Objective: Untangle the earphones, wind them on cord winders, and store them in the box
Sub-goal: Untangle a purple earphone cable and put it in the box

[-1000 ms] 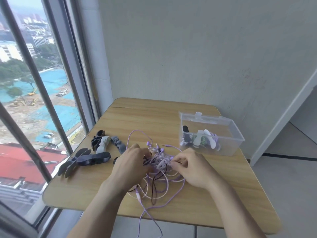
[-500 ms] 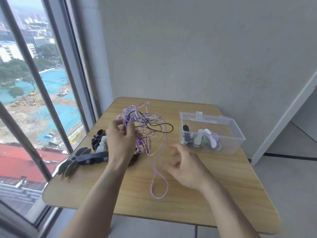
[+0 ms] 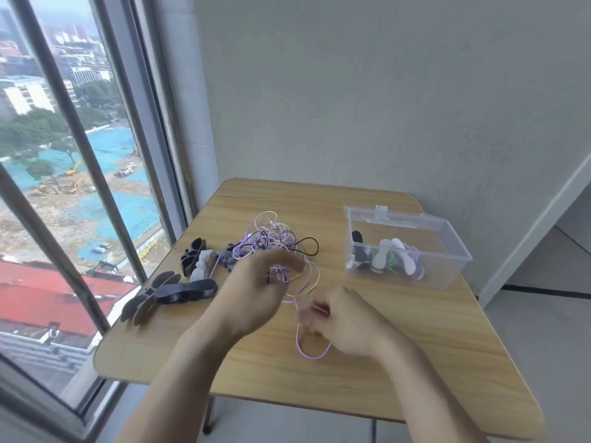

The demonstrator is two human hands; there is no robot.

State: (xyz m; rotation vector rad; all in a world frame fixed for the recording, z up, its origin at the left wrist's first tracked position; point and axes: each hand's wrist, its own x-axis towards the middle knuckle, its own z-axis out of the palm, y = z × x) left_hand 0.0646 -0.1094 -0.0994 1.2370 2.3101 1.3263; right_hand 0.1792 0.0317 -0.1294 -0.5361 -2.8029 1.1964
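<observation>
Untangling: my left hand (image 3: 256,282) pinches the earphones (image 3: 275,241); right hand (image 3: 342,321) pinches a purple strand. I ease loops apart gently.

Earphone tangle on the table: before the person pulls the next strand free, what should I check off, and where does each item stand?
1. Left hand holds cords of the earphone tangle: ok, purple strands run through its curled fingers.
2. Right hand has a strand: cannot tell, the fingers are motion-blurred over a purple cord loop.
3. Tangle separated: not ok, purple, pink and black cords are still knotted together.
4. Cord winders within reach: ok, several lie left of the tangle.
5. Box ready to receive: ok, open, with wound sets already inside.
6. Cords kept on the table: ok, none hangs over the edge.
</observation>
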